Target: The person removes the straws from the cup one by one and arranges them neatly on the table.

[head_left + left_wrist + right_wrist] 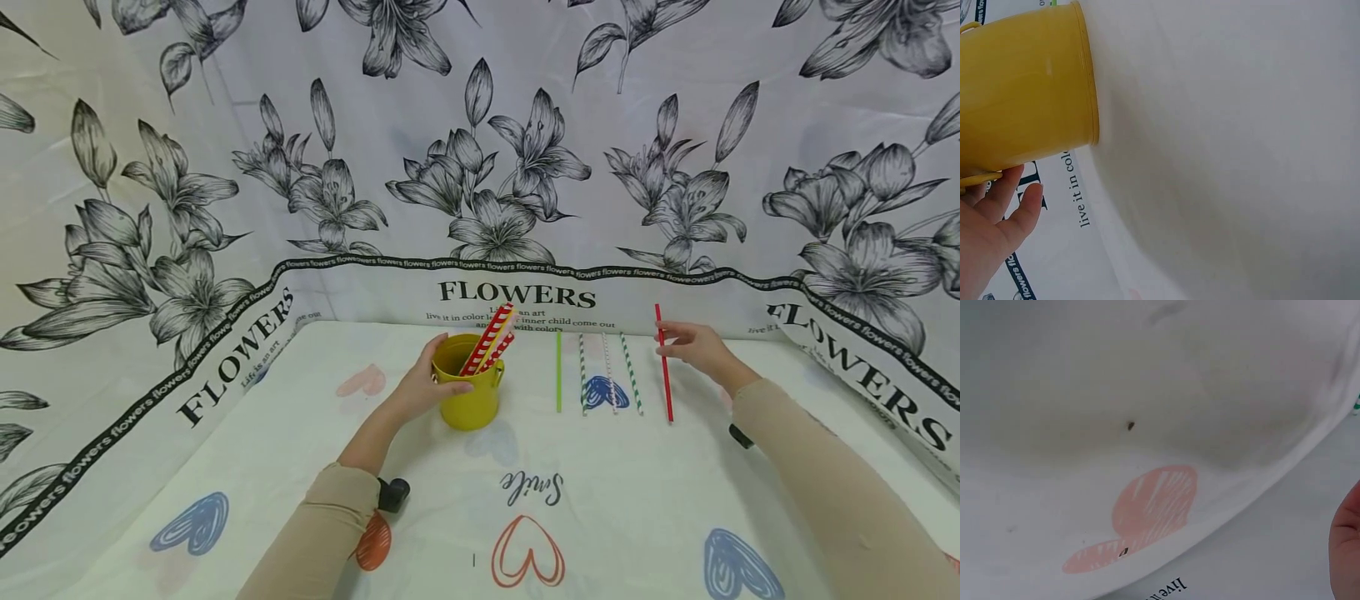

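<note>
A yellow bucket point(469, 408) stands on the table with several straws point(489, 342) leaning in it, red-and-white striped ones and a yellow one among them. My left hand point(423, 387) grips its left side, thumb across the front near the rim. The left wrist view shows the bucket point(1029, 87) close up, the left hand point(997, 219) at its side beside the handle's end. At the right, my right hand point(697, 348) pinches a red straw point(664, 375) near its upper part. In the right wrist view only an edge of the right hand point(1346, 550) shows; the straw is out of sight there.
Between bucket and red straw lie a plain green straw point(558, 372), a green-striped straw point(582, 375), a pale pink-striped straw point(610, 373) and another green-striped straw point(632, 375), roughly parallel. A flower-printed cloth point(360, 292) rises behind the heart-printed white tabletop point(435, 500).
</note>
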The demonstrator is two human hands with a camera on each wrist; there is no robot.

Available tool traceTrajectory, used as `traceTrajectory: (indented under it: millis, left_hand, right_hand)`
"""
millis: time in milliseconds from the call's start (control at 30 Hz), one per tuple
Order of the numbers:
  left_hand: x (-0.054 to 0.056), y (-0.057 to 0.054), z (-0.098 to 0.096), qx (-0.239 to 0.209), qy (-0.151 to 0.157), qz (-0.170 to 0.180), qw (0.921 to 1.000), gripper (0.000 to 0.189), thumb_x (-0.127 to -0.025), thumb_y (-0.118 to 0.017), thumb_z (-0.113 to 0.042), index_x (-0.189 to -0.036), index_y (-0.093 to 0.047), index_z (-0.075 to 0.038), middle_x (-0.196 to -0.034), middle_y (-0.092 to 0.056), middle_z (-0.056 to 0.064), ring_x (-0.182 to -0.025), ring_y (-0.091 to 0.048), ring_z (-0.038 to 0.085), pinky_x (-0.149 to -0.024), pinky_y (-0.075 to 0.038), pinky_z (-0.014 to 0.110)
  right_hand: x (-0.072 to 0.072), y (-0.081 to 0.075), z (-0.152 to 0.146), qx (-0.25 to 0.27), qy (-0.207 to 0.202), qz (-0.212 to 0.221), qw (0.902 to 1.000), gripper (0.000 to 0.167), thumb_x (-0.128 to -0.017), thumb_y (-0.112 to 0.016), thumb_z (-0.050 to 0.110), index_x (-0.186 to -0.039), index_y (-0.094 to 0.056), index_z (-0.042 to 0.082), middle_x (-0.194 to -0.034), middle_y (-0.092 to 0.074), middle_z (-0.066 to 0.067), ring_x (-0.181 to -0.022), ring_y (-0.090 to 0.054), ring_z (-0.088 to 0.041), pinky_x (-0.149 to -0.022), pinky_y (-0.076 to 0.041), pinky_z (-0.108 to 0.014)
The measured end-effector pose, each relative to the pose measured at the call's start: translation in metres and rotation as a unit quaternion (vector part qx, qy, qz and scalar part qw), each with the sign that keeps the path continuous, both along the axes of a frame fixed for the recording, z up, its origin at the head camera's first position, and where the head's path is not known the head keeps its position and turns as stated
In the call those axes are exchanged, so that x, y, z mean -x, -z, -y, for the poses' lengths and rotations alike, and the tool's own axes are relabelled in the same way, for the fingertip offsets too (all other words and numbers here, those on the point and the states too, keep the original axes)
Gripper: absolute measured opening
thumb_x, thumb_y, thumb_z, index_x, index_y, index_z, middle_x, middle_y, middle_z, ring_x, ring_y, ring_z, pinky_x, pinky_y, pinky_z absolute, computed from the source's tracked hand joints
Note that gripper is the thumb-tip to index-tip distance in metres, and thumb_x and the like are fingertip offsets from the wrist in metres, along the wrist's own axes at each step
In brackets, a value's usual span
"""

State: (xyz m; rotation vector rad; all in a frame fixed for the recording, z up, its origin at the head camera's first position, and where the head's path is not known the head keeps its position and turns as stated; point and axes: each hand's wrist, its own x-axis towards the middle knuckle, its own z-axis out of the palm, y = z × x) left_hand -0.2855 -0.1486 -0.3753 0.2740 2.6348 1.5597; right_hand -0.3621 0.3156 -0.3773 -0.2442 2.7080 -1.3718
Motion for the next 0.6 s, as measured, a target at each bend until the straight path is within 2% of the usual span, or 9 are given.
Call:
traceTrajectory:
  millis: [133,267,400,600]
  left_hand:
    - [0.0,-0.001,0.0,0.0,0.0,0.0,1.0,0.102,-0.08,-0.08,-0.035,-0.155,-0.012,-0.017,-0.154,-0.03,0.012,-0.141,-0.028,0.032,-0.113,-0.022,0.056]
    - [0.0,-0.001,-0.001,0.0,-0.002,0.003,1.0,0.102,-0.081,-0.08,-0.035,-0.155,-0.012,-0.016,-0.154,-0.03,0.011,-0.141,-0.028,0.032,-0.113,-0.023,0.055]
    - [0.001,-0.002,-0.002,0.0,-0.002,0.004,1.0,0.101,-0.081,-0.08,-0.035,-0.155,-0.013,-0.016,-0.154,-0.03,0.012,-0.141,-0.028,0.032,-0.113,-0.024,0.055]
    - [0.0,0.0,-0.003,0.0,-0.008,0.007,0.9999,0.101,-0.081,-0.08,-0.033,-0.155,-0.013,-0.017,-0.154,-0.031,0.011,-0.14,-0.029,0.032,-0.113,-0.024,0.055]
  right_hand:
    - [0.004,0.005,0.0,-0.014,-0.003,-0.007,0.9999,0.064,-0.095,-0.064,0.017,-0.149,-0.035,0.002,-0.135,-0.048,-0.025,-0.116,-0.048,-0.036,-0.098,-0.043,-0.051]
    - [0.008,0.009,0.0,-0.039,-0.01,-0.021,0.9989,0.061,-0.095,-0.064,0.015,-0.147,-0.037,-0.002,-0.129,-0.05,-0.027,-0.109,-0.05,-0.036,-0.087,-0.049,-0.041]
    - [0.011,0.01,0.001,-0.068,-0.024,-0.023,0.9971,0.06,-0.094,-0.065,0.016,-0.144,-0.039,-0.005,-0.125,-0.051,-0.027,-0.105,-0.051,-0.035,-0.078,-0.048,-0.032]
    - [0.019,0.017,0.003,-0.096,-0.057,-0.021,0.9935,0.058,-0.093,-0.065,0.015,-0.14,-0.042,-0.01,-0.115,-0.054,-0.025,-0.096,-0.05,-0.031,-0.073,-0.045,-0.032]
